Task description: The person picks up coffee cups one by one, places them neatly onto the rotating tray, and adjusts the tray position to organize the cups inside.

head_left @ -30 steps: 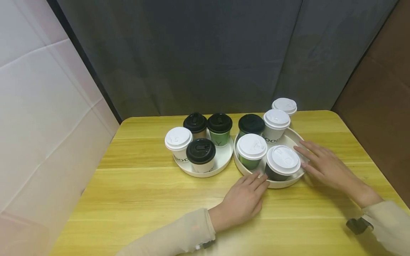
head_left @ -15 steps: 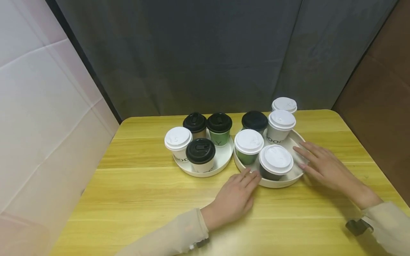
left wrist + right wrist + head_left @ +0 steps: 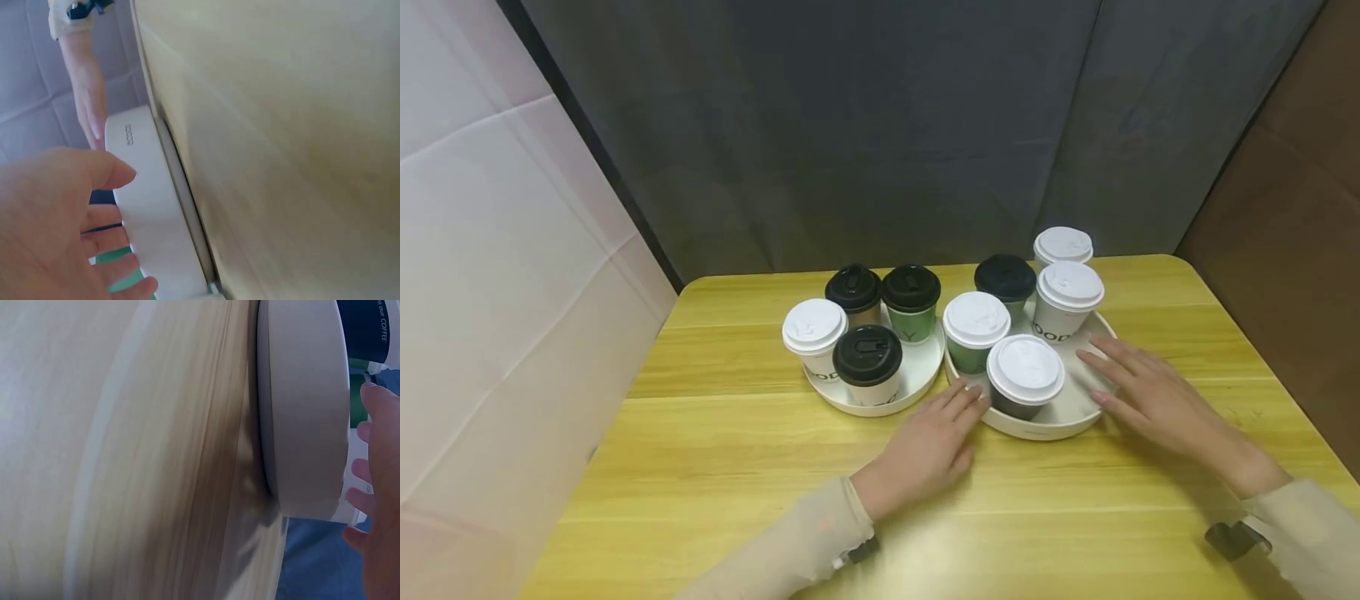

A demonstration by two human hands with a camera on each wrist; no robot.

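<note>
My left hand (image 3: 923, 450) rests its extended fingers on the front-left rim of the right-hand round white tray (image 3: 1041, 430). At its right side, my right hand (image 3: 1165, 404) has spread fingers at the rim; contact is hard to judge. On this tray stand a dark cup with a white lid (image 3: 1026, 375), a green cup with a white lid (image 3: 976, 329), a cup with a black lid (image 3: 1004, 279) and a white cup with a white lid (image 3: 1070, 298). The left wrist view shows the thumb and fingers along the tray's side wall (image 3: 153, 200).
Left of this tray, close against it, a second round white tray (image 3: 917, 379) bears several lidded cups, including a green cup with a black lid (image 3: 912, 300). Another white-lidded cup (image 3: 1063, 243) stands behind the right tray. Grey cloth (image 3: 850, 133) hangs at the table's back.
The right tray has turned clockwise with its cups: the front ones shifted left, the back ones right. My left hand moved left along the rim. My right hand and the left tray barely moved.
</note>
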